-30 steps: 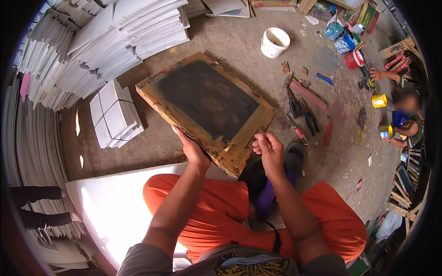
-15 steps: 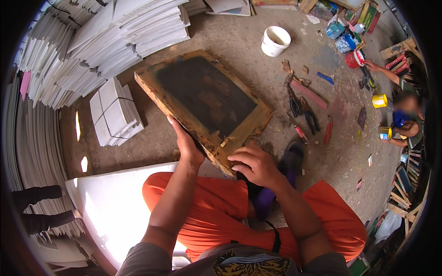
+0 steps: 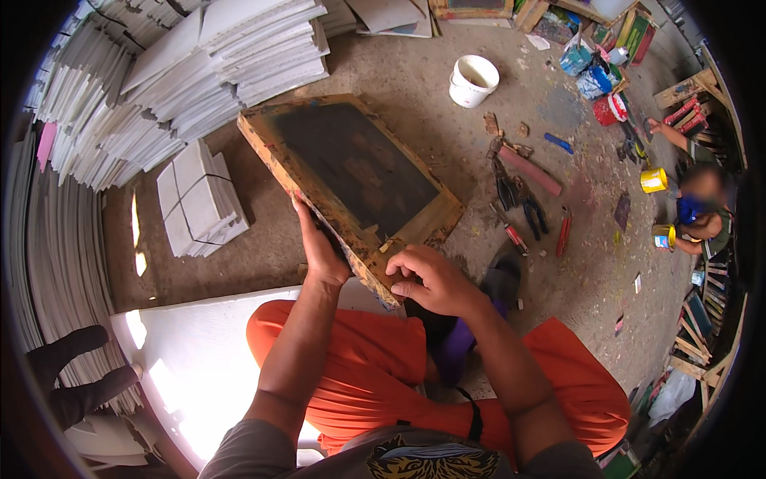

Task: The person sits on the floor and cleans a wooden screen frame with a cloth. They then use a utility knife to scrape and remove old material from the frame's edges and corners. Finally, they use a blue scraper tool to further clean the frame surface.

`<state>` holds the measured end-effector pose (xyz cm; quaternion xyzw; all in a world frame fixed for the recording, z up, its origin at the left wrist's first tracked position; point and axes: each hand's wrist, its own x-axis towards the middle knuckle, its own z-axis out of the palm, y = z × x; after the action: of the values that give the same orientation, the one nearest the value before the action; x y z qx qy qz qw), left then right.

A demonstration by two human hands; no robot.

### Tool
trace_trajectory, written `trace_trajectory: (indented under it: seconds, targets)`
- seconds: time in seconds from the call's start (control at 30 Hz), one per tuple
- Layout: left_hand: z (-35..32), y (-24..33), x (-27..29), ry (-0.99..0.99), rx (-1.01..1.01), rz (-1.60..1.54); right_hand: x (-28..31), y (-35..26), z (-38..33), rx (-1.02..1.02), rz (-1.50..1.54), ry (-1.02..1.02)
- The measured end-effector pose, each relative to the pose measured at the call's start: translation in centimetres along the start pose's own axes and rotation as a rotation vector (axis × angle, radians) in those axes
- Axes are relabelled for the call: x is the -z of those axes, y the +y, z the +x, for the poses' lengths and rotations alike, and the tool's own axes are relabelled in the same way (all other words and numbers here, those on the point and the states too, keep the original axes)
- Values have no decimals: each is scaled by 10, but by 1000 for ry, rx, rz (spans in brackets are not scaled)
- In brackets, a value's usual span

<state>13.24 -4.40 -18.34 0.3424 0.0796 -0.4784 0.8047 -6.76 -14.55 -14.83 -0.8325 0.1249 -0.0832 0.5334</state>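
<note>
A screen printing frame (image 3: 447, 211), wooden with a dark panel of mesh, is held tilted above the floor in front of my knees. My left hand (image 3: 321, 246) is closed on its left long edge, palm against the side and some fingers hidden beneath. My right hand (image 3: 435, 279) is at the near corner, fingers curled and thumb close to the forefinger. Whatever is between those fingertips, if anything, I cannot make out. A small scrap of tape-like material (image 3: 388, 244) sticks to the frame just beyond them.
Pliers (image 3: 533, 217), a red-handled tool (image 3: 515, 237) and a blue piece (image 3: 558, 143) lie on the floor to the right. A white bucket (image 3: 473, 80) stands farther back. At left are stacked white sheets (image 3: 263, 48) and a tied bundle (image 3: 199, 199). Another person (image 3: 706, 207) sits at far right among paint cans.
The frame has tipped, showing more of its left side, and its far right corner has shifted slightly left. My right hand has moved a little left, its fingers now more curled.
</note>
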Motion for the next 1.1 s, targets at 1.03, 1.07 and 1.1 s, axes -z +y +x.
trace_trajectory:
  seconds: [1.03, 1.07, 1.1]
  targets:
    - [4, -1, -7, 111, 2, 22, -21, -20, -4, 71, -151, 219]
    - [4, -1, -7, 104, 0, 19, -23, -22, -5, 70, -162, 250]
    - [3, -1, -7, 95, -2, 15, -26, -24, -5, 64, -159, 272]
